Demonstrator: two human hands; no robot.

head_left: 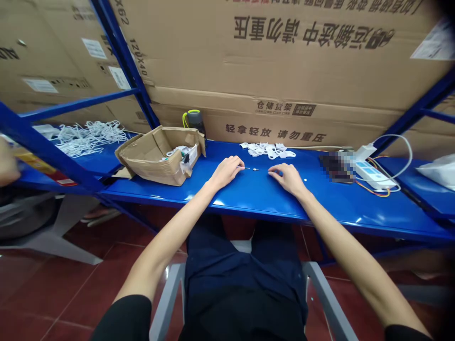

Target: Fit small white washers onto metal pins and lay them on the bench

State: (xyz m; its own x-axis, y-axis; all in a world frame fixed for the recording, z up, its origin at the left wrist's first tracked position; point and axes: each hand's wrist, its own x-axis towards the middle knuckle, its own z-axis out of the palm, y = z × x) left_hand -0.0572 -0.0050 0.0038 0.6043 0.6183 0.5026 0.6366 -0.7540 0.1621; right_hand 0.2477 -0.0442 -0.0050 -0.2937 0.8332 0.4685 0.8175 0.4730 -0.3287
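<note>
My left hand (227, 171) rests on the blue tabletop with its fingertips pinched on a thin rod-like piece (246, 167), which points to the right. Just beyond that tip lies a small white and metallic part (255, 169), touched by neither hand. On the other side of it is my right hand (288, 178), its fingers loosely bent and a little apart, with nothing visible in them. Behind both hands, a loose pile of white plastic pieces with ring-shaped ends (268, 150) lies near the cardboard wall.
To the left stand an open cardboard box (156, 166) with small items and a dark bottle (196, 121). A white power strip (375, 174) with cables lies right, beside a blurred dark object (337, 166). White cords (90, 135) cover the neighbouring bench; another person's hand (7, 163) shows far left.
</note>
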